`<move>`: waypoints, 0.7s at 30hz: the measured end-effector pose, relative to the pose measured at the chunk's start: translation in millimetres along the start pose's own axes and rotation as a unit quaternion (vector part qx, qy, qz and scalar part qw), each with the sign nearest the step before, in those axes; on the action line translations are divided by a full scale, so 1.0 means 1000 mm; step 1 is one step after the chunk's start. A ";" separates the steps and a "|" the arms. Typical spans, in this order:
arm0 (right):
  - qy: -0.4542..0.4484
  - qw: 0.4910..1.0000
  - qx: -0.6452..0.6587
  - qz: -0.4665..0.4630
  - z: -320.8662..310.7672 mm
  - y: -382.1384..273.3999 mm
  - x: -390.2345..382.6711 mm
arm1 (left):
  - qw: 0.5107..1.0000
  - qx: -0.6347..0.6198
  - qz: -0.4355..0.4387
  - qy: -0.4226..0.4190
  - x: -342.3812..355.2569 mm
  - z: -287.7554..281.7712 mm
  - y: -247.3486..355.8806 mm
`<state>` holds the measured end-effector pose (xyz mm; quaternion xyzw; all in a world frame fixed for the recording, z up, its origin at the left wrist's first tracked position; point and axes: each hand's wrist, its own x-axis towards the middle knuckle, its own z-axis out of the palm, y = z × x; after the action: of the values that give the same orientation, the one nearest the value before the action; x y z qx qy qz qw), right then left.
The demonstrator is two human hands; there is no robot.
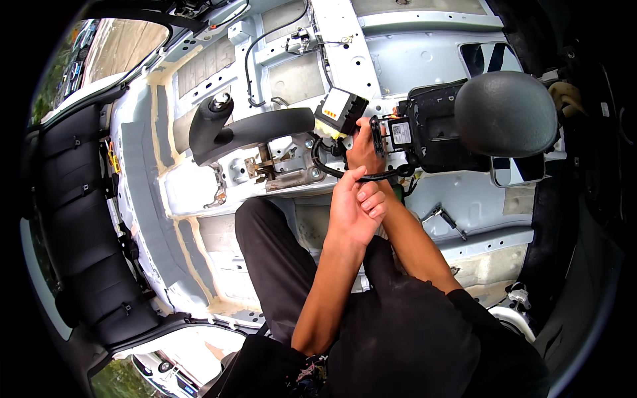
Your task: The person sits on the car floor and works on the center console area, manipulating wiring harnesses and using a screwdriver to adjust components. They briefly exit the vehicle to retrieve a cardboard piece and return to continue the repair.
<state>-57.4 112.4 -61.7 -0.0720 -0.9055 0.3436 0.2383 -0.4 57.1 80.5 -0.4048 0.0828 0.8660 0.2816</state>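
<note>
My left hand (358, 209) is turned palm up with its fingers curled. Its raised fingertip crosses a black corrugated wiring harness (326, 167), which passes through the grip. Just beyond it, my right hand (366, 151) reaches under the harness to a black box-shaped module (352, 111). A finger lies along the module's right edge; the other fingers are mostly hidden. The module sits tilted, with a white label on top and yellow connectors (326, 130) at its lower side. Close to the right hand stands the black console frame (434, 123) with a white label.
Left of the module lies a handbrake lever (265, 126) beside a metal bracket (265, 166). A dark rounded headrest-like part (507, 113) overhangs on the right. A ratchet-like tool (446, 221) rests on the bare metal floor (474, 202). The black rear seat (86, 232) lines the left.
</note>
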 end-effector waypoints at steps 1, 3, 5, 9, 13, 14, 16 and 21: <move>0.009 1.000 0.026 0.009 0.000 -0.004 0.004 | 1.000 0.001 0.005 -0.002 0.000 0.001 0.000; 0.021 1.000 0.010 0.009 0.000 -0.002 0.010 | 1.000 -0.003 0.004 -0.012 0.002 -0.001 -0.002; -0.001 1.000 -0.014 0.017 -0.005 0.001 0.008 | 1.000 -0.001 0.004 -0.006 0.001 -0.002 -0.003; -0.073 0.995 -0.047 -0.058 -0.029 0.002 -0.024 | 1.000 0.000 0.018 0.005 -0.001 -0.006 -0.002; -0.095 0.970 -0.101 -0.201 -0.054 0.003 -0.038 | 1.000 0.001 0.020 -0.002 0.002 -0.012 -0.003; -0.123 0.966 -0.091 -0.208 -0.054 0.005 -0.034 | 1.000 0.001 0.021 -0.007 0.003 -0.014 -0.004; -0.180 0.956 -0.070 -0.222 -0.044 0.011 -0.019 | 1.000 0.000 0.027 0.009 0.003 -0.013 -0.010; -0.212 0.935 -0.105 -0.265 -0.023 0.013 0.000 | 0.999 0.004 0.027 0.017 0.000 -0.008 -0.009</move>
<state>-47.0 136.0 -55.6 0.2203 -0.9521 0.1784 0.1144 10.1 61.5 75.7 -0.4160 0.1020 0.8658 0.2587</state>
